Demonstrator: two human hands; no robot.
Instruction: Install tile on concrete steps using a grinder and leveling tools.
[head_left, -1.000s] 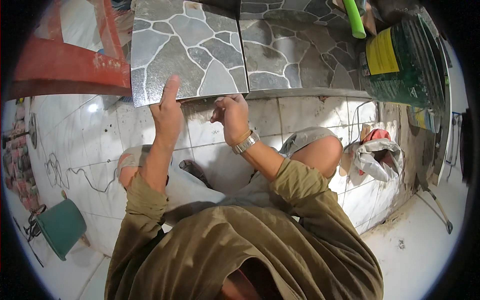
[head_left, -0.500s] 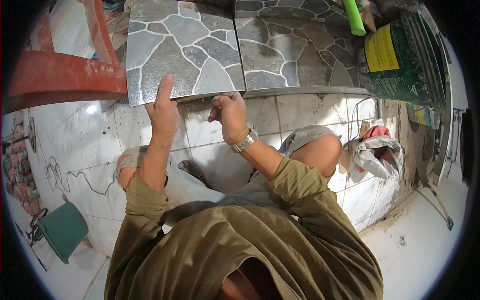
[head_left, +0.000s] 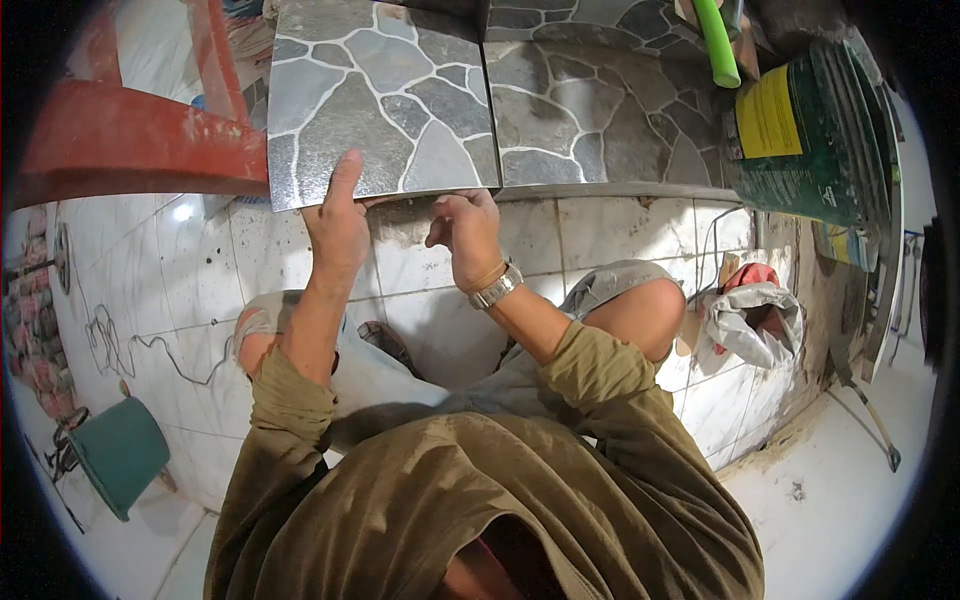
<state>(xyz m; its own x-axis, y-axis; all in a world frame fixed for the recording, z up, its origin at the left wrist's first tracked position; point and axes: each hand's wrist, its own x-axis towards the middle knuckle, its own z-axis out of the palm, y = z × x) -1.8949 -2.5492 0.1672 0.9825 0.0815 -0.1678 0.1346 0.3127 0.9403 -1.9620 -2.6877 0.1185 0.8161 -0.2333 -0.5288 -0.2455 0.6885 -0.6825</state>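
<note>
- We see the left hand (head_left: 338, 235) pinching the near edge of a square grey tile with a glossy stone pattern and white lines (head_left: 385, 110): its thumb lies on top, its other fingers are hidden beneath.
- We find the right hand (head_left: 468, 238) with curled fingers just under the tile's near right corner; we cannot tell whether it pinches anything.
- We see the tile at the left end of a step faced in matching grey stone pattern (head_left: 600, 110), its right edge along a narrow dark joint; we cannot tell how much of it rests there.
- Around us spreads a floor of white square tiles (head_left: 590, 235), dusty and smeared below the step's front edge.
- At the step's right end stands a dark green bucket with a yellow label (head_left: 815, 150), near a bright green rod (head_left: 716, 45).
- A red plastic frame (head_left: 150, 145) crowds the tile's left edge.
- For moving, we have the strip of floor between the step's front edge and the bent knees.
</note>
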